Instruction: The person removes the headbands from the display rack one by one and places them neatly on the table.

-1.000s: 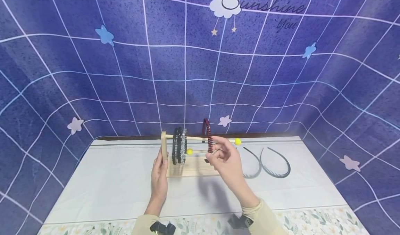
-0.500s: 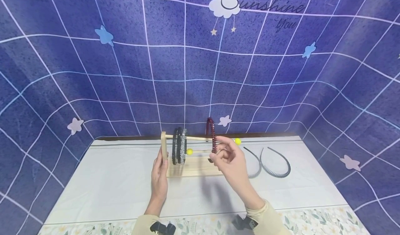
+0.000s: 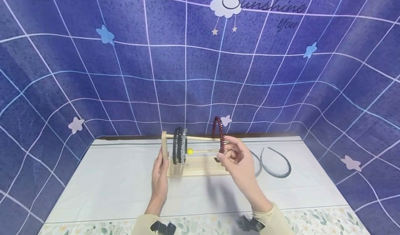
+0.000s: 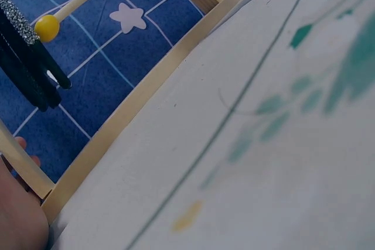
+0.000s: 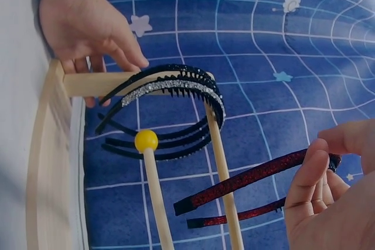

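Observation:
My left hand (image 3: 160, 176) grips the upright post (image 3: 164, 146) of a wooden stand (image 3: 200, 171), thumb and fingers on either side of it. Between thumb and fingers, my right hand (image 3: 240, 162) pinches a dark red glittery headband (image 5: 246, 180). Its arch rises above the upper wooden rod (image 5: 218, 162), and in the right wrist view its two ends lie across that rod. Black headbands (image 3: 176, 146) and a silver glitter headband (image 5: 176, 86) hang on the upper rod near the post. A lower rod (image 5: 155, 197) ends in a yellow ball (image 5: 146, 141).
A dark toothed headband (image 3: 278, 174) lies on the white tablecloth (image 3: 103, 183) to the right. Another headband (image 3: 258, 163) is partly hidden behind my right hand. A blue patterned curtain (image 3: 200, 64) stands behind the table.
My right hand has moved right along the upper rod with the red headband, now covering most of the rod's yellow end ball. My left hand stays on the post.

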The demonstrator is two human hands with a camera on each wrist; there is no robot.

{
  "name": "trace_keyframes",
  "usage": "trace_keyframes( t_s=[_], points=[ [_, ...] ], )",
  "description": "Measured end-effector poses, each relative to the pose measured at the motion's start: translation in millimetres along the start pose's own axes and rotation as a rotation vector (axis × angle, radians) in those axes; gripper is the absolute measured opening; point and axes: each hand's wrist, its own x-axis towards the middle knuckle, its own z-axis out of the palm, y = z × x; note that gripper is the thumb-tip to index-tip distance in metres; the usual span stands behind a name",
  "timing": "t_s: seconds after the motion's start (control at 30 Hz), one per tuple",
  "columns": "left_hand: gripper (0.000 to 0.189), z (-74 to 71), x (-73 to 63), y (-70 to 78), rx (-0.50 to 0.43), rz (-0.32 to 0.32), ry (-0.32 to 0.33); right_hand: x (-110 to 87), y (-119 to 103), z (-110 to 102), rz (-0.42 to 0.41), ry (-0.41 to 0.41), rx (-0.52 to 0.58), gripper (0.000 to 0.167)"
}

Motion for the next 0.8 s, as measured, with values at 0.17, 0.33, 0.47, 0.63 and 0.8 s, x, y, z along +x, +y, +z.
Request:
trace_keyframes(
  t_s=[0.17,0.33,0.47,0.63,0.8],
  points=[
    [0.056,0.0,-0.6,0.3,-0.001,0.003,0.001,-1.1,-1.3,-4.3,0.009,0.013,-0.002,0.057],
    [0.055,-0.2,-1.2,1.5,-0.002,0.003,0.010,-1.7,-2.0,-10.0,-0.002,0.015,0.002,0.056],
    [0.055,0.3,-0.9,1.6,-0.004,0.005,0.020,-1.1,-4.9,-16.5,-0.011,0.024,0.010,0.055],
    [0.055,0.8,-0.8,2.0,-0.001,0.006,0.018,2.1,-6.1,-25.8,-0.039,0.059,0.013,0.055],
    [0.056,0.8,-1.6,3.6,0.000,0.000,0.012,4.1,-6.9,-33.4,-0.049,0.093,0.022,0.054]
  ],
)
